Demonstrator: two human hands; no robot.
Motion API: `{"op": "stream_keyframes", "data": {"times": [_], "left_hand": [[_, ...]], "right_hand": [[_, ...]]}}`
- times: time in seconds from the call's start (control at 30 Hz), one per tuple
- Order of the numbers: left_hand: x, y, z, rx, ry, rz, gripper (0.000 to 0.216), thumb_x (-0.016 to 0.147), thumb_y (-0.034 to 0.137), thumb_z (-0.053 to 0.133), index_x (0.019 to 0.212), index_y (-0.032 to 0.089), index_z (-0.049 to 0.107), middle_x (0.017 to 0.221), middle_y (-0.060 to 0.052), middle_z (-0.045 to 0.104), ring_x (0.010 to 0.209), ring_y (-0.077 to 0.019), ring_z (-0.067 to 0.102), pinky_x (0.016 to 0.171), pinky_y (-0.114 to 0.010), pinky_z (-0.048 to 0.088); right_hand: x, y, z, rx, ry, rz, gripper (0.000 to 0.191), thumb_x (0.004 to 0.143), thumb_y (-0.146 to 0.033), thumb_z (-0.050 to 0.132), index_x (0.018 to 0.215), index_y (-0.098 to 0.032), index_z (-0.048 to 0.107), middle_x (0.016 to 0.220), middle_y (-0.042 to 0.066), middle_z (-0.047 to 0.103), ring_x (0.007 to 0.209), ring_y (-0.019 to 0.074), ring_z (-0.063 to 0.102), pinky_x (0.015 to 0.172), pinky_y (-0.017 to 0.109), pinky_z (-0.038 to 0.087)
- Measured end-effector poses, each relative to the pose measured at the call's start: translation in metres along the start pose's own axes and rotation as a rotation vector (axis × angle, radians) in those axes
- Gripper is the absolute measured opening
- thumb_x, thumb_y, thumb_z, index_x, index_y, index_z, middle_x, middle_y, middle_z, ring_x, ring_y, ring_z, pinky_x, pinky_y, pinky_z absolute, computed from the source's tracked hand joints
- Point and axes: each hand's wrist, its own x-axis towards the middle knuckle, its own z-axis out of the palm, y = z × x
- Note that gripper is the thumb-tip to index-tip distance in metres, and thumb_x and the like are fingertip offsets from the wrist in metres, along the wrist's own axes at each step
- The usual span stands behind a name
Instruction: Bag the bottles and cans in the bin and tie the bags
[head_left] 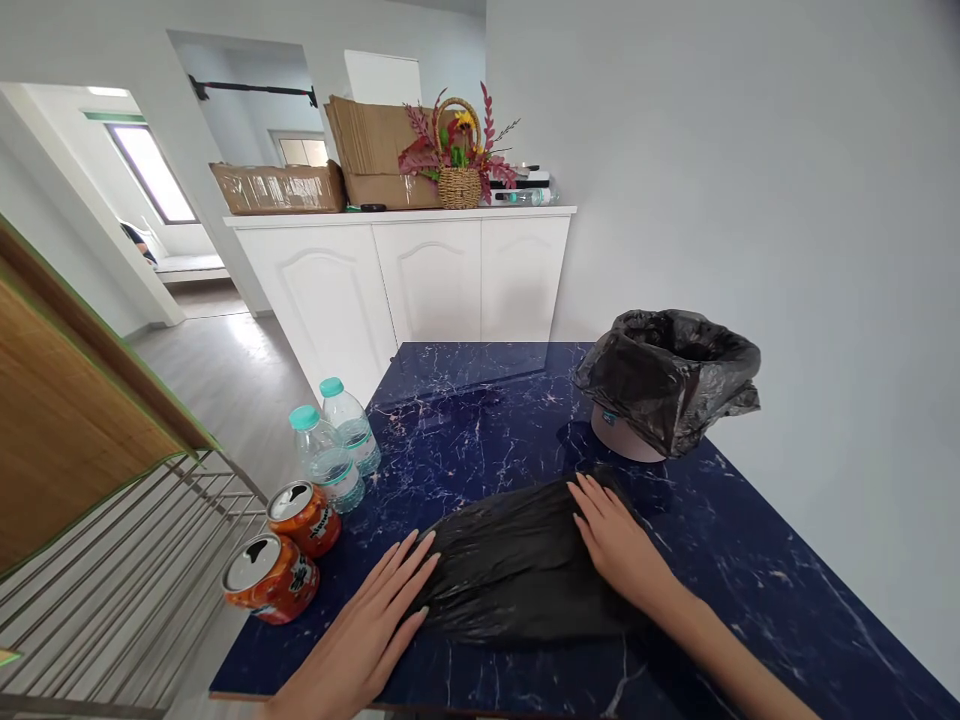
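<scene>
A black plastic bag lies flattened on the dark blue marble table. My left hand rests flat, fingers stretched out, on the bag's left edge. My right hand lies flat with fingers together on the bag's right part. Neither hand grips anything. Behind the bag at the right stands a small pink bin lined with another black bag, its mouth open.
Two orange drink cans with opened tops and two small water bottles stand at the table's left edge. A metal wire rack and a wooden board are to the left. White cabinets with cardboard and a flower basket stand behind.
</scene>
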Motion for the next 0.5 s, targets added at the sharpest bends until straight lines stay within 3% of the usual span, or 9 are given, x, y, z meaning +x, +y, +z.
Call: {"op": "stream_keyframes", "data": {"times": [0.1,0.2,0.27,0.37,0.5], "left_hand": [[-0.014,0.002,-0.005,0.022,0.004,-0.01,0.072,0.112,0.036,0.051,0.174,0.028,0.016,0.175,-0.005,0.034,0.159,-0.0285,0.039,0.124,-0.045,0.046],[-0.024,0.0,-0.009,0.052,-0.018,0.038,0.078,0.108,0.042,0.059,0.174,0.028,0.019,0.172,-0.005,0.04,0.158,-0.0291,0.042,0.122,-0.042,0.049],[-0.03,-0.002,-0.009,0.071,-0.021,0.049,0.081,0.106,0.045,0.063,0.173,0.027,0.022,0.171,-0.005,0.042,0.157,-0.0295,0.043,0.121,-0.04,0.05],[-0.04,-0.003,-0.009,0.084,-0.019,0.038,0.083,0.104,0.047,0.065,0.173,0.027,0.023,0.171,-0.005,0.043,0.158,-0.0303,0.042,0.12,-0.04,0.051],[-0.05,0.0,-0.01,0.063,-0.002,0.039,0.088,0.1,0.051,0.069,0.173,0.028,0.024,0.168,-0.005,0.047,0.155,-0.0315,0.046,0.115,-0.042,0.056]], "right_hand": [[-0.012,-0.058,-0.009,0.05,0.05,-0.102,0.056,0.116,-0.037,0.032,0.169,-0.022,0.037,0.176,0.008,0.032,0.164,0.0295,0.026,0.133,0.057,0.031],[-0.02,-0.11,-0.013,0.135,-0.076,-0.269,0.063,0.116,-0.044,0.037,0.174,-0.031,0.018,0.179,-0.001,0.02,0.165,0.0273,0.021,0.134,0.053,0.031],[-0.024,-0.12,-0.01,0.154,-0.159,-0.28,0.067,0.115,-0.049,0.038,0.174,-0.033,0.01,0.179,-0.003,0.016,0.165,0.0288,0.021,0.132,0.054,0.034],[-0.03,-0.094,0.003,0.119,-0.151,-0.198,0.067,0.115,-0.051,0.038,0.174,-0.034,0.011,0.179,-0.002,0.017,0.165,0.0299,0.022,0.133,0.058,0.031],[-0.042,-0.026,0.014,0.032,-0.03,-0.042,0.064,0.115,-0.049,0.039,0.173,-0.033,0.019,0.178,0.001,0.023,0.164,0.03,0.023,0.132,0.061,0.029]]}}
